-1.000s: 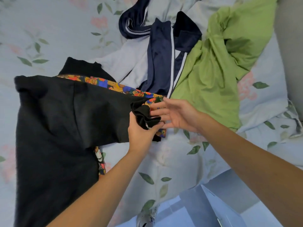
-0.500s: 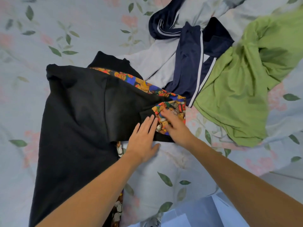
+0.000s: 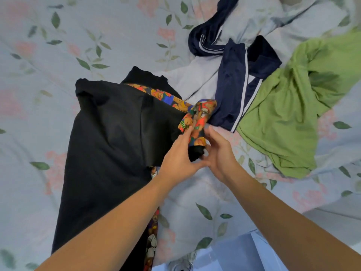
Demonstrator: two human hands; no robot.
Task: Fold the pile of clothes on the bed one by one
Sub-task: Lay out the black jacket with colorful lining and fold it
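Observation:
A black garment [image 3: 109, 145] with a colourful bear-print lining lies spread on the bed, left of centre. Its sleeve [image 3: 197, 124] is turned up so the print shows. My left hand [image 3: 179, 159] holds the sleeve's lower end between fingers and thumb. My right hand [image 3: 218, 153] grips the same sleeve from the right side. Behind them lies the pile: a navy garment with white stripes [image 3: 234, 83], a green garment [image 3: 289, 114] and a pale grey one [image 3: 193, 81].
The floral bedsheet [image 3: 58, 45] covers the bed all round. The bed's near edge runs along the bottom right, with a pale blue floor [image 3: 234, 255] below it.
The sleeve, pressed flat half a second ago, is now lifted and rolled up between both hands, showing more print. The view has shifted so the clothes sit further right.

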